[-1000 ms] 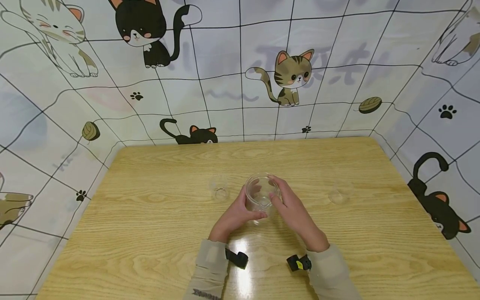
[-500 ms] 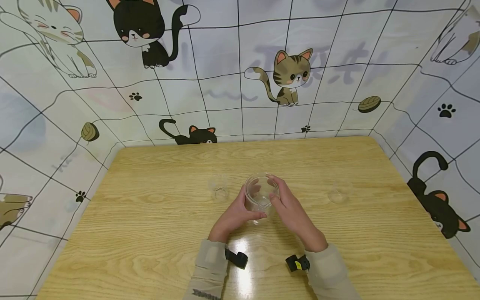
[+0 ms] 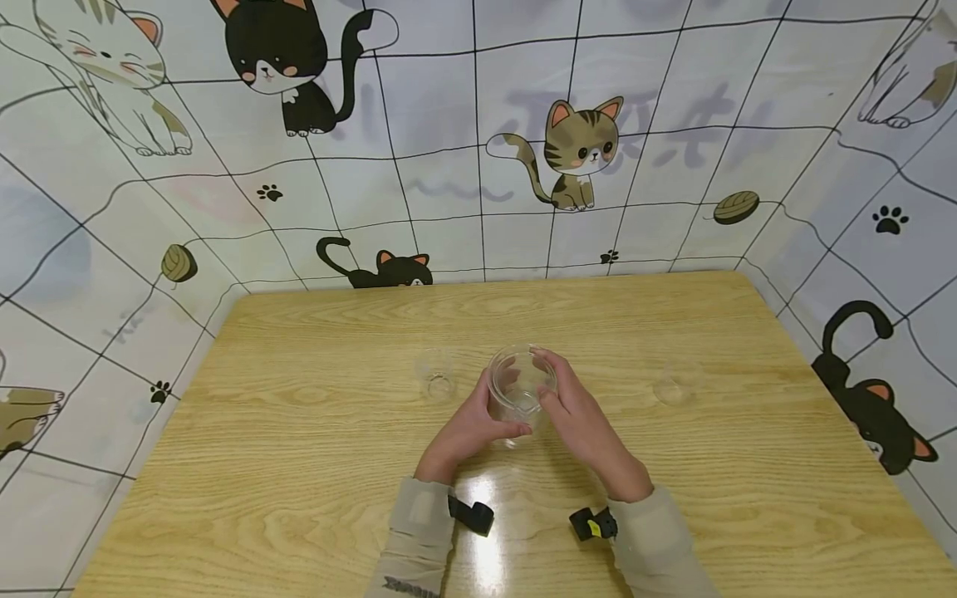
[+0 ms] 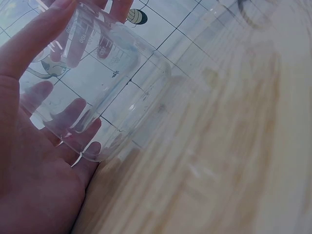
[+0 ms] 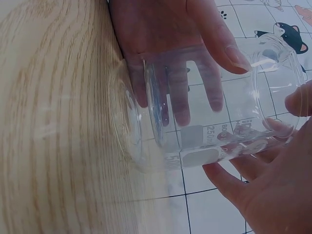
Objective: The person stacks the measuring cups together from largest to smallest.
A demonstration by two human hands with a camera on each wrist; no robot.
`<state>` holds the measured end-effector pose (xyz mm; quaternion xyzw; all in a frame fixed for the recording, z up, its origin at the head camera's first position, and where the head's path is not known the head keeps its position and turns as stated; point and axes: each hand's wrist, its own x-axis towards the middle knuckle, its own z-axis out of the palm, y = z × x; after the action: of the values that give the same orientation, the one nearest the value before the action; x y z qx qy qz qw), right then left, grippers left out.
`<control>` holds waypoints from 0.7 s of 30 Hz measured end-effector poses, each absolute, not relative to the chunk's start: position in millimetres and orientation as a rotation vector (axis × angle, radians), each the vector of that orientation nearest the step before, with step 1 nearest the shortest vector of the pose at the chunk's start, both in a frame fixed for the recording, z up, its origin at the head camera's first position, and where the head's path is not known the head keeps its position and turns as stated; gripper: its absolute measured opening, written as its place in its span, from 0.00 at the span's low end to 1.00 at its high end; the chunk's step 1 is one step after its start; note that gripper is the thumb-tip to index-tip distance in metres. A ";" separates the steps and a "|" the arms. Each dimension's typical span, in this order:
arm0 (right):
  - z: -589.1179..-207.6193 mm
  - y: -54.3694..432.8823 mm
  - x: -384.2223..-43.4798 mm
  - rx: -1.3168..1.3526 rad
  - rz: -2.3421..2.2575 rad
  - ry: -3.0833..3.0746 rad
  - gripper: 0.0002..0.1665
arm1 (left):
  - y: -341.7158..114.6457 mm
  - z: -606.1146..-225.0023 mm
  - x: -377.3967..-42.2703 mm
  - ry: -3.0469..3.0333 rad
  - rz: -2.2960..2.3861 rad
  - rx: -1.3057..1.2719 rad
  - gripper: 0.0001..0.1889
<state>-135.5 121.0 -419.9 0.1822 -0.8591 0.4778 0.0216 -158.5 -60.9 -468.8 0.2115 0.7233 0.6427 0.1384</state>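
Note:
A clear glass beaker [image 3: 516, 397] stands upright between both hands at mid-table. My left hand [image 3: 473, 425] grips its left side, thumb across the near face and fingers behind, seen through the glass in the right wrist view. My right hand [image 3: 586, 419] holds the right side near the rim, its thumb on the glass. White markings, among them 250, show on the beaker [image 5: 204, 124] in the right wrist view. A second curved line lies inside above the base; whether it is liquid or another glass, I cannot tell. The base is at the tabletop; contact is unclear.
One small clear glass vessel [image 3: 439, 384] stands left of the hands. Another faint transparent vessel [image 3: 675, 390] is to the right. The wooden table [image 3: 299, 465] meets a cat-patterned backdrop [image 3: 449, 174] at the back and sides. A black device [image 3: 473, 517] is strapped on the left wrist.

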 end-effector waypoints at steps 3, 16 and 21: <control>-419.5 120.7 -135.4 0.567 1.466 -2.664 0.29 | -60.3 -478.6 -161.8 2.118 1.848 0.613 0.50; -419.9 120.8 -135.7 0.577 1.458 -2.648 0.30 | -61.9 -451.3 -151.5 2.122 1.808 0.592 0.49; -419.2 120.7 -135.5 0.564 1.456 -2.650 0.30 | -62.1 -454.1 -152.9 2.114 1.814 0.597 0.50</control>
<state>-135.5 120.7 -419.2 0.1832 -0.8612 0.4730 0.0328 -152.9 -62.1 -454.1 0.2073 0.7342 0.6298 0.1458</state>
